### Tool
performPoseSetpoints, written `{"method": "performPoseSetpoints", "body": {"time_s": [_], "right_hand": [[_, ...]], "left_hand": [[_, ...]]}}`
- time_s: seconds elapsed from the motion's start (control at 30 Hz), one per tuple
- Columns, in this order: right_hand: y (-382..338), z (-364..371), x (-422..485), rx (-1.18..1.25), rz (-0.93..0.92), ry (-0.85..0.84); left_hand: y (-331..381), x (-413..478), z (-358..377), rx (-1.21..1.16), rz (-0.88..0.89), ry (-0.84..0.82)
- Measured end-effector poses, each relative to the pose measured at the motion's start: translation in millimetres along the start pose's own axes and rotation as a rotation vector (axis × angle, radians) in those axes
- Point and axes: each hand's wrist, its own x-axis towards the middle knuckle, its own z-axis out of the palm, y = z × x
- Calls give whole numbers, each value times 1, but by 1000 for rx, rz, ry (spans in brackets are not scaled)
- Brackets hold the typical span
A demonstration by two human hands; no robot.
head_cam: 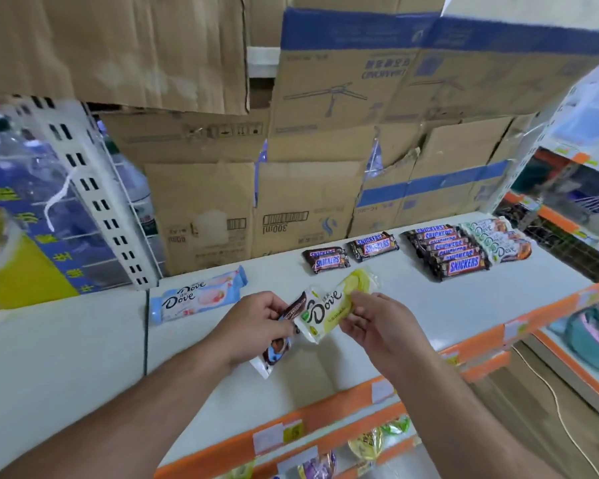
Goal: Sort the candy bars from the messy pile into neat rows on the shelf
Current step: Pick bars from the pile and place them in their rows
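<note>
My right hand (pixel 374 326) pinches a yellow-green and white Dove bar (pixel 332 304) held just above the pale shelf (pixel 446 312). My left hand (pixel 256 323) grips a dark brown Dove bar (pixel 281 344) whose end pokes out below the fingers. A blue and white Dove bar (pixel 194 295) lies alone at the left. Two Snickers stacks (pixel 325 259) (pixel 374 245) sit behind my hands. Further right a neat row of Snickers (pixel 446 250) runs back, with a row of white Dove bars (pixel 498 240) beside it.
Cardboard boxes (pixel 291 202) form a wall behind the shelf. A white slotted upright (pixel 94 188) and water bottles stand at the left. Orange price rails (pixel 360 402) edge the shelf front, with packaged goods on the shelves below. Another rack stands at the right.
</note>
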Motion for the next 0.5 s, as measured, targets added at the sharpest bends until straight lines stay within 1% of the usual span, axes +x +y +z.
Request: {"method": "performPoseSetpoints", "body": {"time_s": [0.27, 0.5], "right_hand": [[34, 69, 16, -95, 94, -141], [90, 157, 7, -134, 186, -232]], "left_hand": [[-32, -26, -59, -79, -82, 152], [-75, -68, -140, -94, -137, 254]]}}
